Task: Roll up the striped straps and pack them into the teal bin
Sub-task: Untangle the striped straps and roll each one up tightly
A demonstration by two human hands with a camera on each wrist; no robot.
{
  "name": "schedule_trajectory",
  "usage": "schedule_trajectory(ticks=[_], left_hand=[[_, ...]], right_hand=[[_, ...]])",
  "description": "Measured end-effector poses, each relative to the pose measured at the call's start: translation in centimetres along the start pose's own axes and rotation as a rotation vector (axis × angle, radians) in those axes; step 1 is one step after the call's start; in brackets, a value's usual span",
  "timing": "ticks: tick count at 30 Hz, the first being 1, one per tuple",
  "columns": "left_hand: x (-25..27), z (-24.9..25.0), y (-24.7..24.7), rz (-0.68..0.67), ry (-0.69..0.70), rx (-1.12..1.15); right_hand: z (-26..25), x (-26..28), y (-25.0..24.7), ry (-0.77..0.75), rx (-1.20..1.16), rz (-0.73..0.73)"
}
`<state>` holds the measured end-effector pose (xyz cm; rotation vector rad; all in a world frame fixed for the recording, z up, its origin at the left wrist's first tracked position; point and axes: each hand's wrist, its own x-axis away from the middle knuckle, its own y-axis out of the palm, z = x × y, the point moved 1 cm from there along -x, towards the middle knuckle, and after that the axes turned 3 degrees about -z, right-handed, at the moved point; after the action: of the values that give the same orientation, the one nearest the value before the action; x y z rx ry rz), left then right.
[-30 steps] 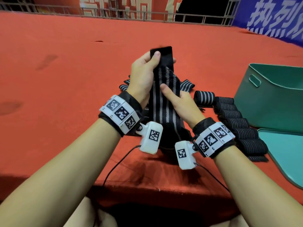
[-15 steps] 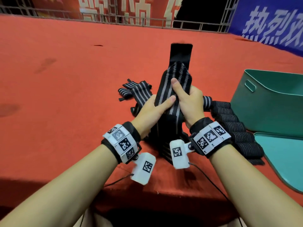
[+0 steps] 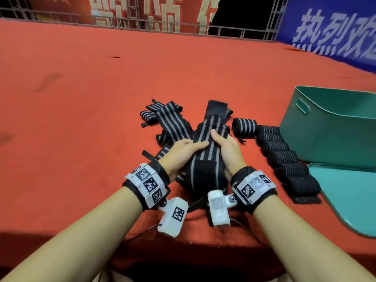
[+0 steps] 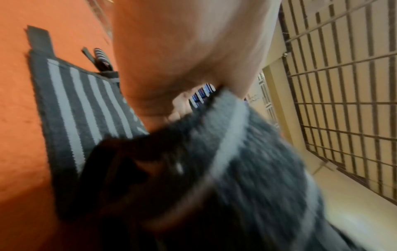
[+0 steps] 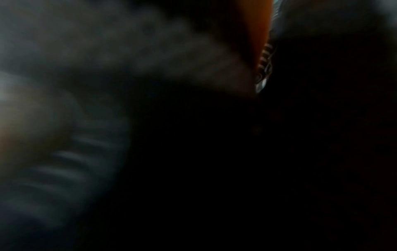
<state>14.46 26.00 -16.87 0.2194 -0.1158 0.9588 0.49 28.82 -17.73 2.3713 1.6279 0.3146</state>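
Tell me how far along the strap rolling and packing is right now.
Done: a row of rolled straps lies on the red cloth beside the teal bin, not in it as far as its visible inside shows. In hand: the left hand and right hand grip one unrolled strap. Left: loose straps behind, then packing every roll.

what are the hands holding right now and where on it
Both hands hold one striped strap at its middle: the left hand grips its left edge, the right hand its right edge, thumbs on top.
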Motion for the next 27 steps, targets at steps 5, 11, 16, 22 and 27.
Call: schedule_trajectory(ticks=[5,11,16,22,27], left_hand=[[-1.8,0.4,-1.9,0.134,0.158,-0.177],[-3.4,-0.6,-2.9,0.200,0.374,-0.301],[-4.3,-0.5,-4.1,0.385,0.441,-0.187],[-6.1,6.4,-5.2,0.582,0.581,0.029],[-6.1,11.6,-5.0,0.690,0.727,0.052]], right_hand=[[0.7,0.3,0.1,0.024,0.059,-0.116],[0.9,0.2,-0.4,0.073,0.224,-0.178],[-1.5,1.7,-2.6,0.111,0.448,-0.490],[-0.4,2.4,-3.2,0.000,0.868,-0.686],[-1.7,2.3,-2.4,-0.014,0.532,-0.500]])
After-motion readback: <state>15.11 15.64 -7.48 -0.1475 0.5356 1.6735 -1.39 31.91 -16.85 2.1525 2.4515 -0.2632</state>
